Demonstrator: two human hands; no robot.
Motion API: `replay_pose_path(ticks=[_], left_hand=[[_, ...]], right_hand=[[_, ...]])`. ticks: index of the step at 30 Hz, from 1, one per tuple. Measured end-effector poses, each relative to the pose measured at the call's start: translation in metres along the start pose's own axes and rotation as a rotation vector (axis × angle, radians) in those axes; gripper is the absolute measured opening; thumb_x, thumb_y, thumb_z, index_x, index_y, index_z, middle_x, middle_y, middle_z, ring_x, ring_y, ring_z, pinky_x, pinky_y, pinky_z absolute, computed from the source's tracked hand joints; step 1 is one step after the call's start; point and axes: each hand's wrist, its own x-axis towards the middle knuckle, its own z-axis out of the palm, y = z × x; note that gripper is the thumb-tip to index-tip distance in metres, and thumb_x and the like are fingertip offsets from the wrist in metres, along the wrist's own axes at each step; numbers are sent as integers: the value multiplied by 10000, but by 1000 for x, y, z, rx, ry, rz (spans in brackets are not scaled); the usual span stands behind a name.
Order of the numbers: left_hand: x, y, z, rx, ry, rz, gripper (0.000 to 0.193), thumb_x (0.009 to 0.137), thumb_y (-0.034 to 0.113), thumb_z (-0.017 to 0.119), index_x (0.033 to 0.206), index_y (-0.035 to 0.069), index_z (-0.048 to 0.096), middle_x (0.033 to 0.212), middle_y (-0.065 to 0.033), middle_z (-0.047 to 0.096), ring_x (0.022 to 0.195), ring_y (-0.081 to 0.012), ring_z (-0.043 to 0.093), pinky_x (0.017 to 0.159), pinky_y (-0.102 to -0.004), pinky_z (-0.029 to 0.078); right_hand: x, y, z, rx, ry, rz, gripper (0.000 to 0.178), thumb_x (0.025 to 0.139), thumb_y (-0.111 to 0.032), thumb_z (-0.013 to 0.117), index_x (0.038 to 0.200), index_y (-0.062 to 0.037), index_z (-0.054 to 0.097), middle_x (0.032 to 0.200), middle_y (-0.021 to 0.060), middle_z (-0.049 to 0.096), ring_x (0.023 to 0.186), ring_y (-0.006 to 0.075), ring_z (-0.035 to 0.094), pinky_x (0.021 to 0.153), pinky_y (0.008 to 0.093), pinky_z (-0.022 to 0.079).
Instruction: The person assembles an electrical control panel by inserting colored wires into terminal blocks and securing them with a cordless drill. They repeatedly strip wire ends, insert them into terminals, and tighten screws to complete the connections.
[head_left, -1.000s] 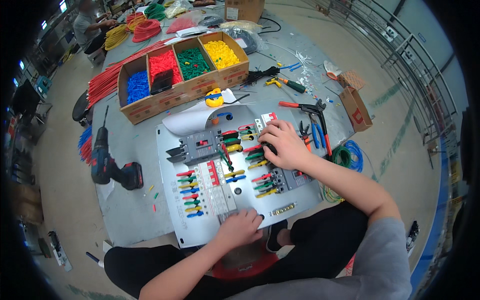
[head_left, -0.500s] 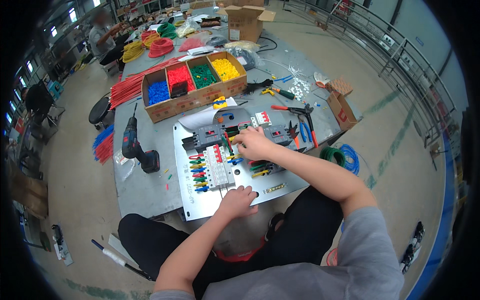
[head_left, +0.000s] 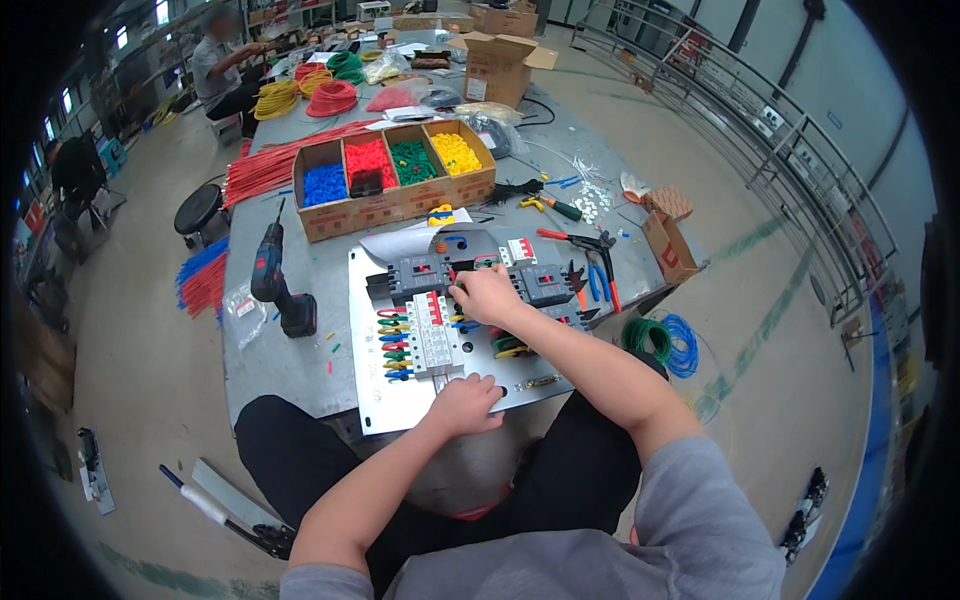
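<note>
A white metal mounting plate (head_left: 372, 398) lies at the table's near edge with electrical parts on it. My left hand (head_left: 463, 405) grips its near edge, fingers curled over the rim. Above the plate's middle, my right hand (head_left: 488, 295) is closed among short coloured wires beside the left black circuit breaker (head_left: 417, 273); what its fingertips hold is hidden. Nearer stands a row of white miniature breakers (head_left: 435, 345) with red levers, its left side fitted with red, green, yellow and blue wire ends (head_left: 397, 350). Another black circuit breaker (head_left: 543, 284) sits right of the hand.
A cardboard box (head_left: 375, 208) of blue, red, green and yellow caps stands behind the plate. On its left is a cordless drill (head_left: 280, 275). Cutters (head_left: 607, 243) with red handles lie to the right. Wire coils (head_left: 332, 98) fill the far table, near a seated person (head_left: 215, 70).
My right hand has shifted slightly left, toward the wires by the left black breaker. My left hand still holds the plate's near edge. The whole view has tilted a little.
</note>
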Motion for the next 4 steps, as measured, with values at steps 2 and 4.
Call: replay_pose_path(ticks=[2,4], left_hand=[[-9,-4,-2,-24,-4,-21,345,889,417,797,998,95,740,981,-100,709,896,-308,737,709,-446,638],[-5,0,-2,-44,-35,-43,360,884,420,805,1027,94,747,984,-114,707,923,-316,736,754,-456,646]], right_hand=[[-10,-8,-9,-62,20,9,355,1089,-413,672,1087,-111,859,1067,136,828,1177,328,728,1153,540,377],[-19,7,-24,-89,-49,21,338,1071,-423,708,1167,-143,872,1094,130,831,1283,308,686,1146,610,362]])
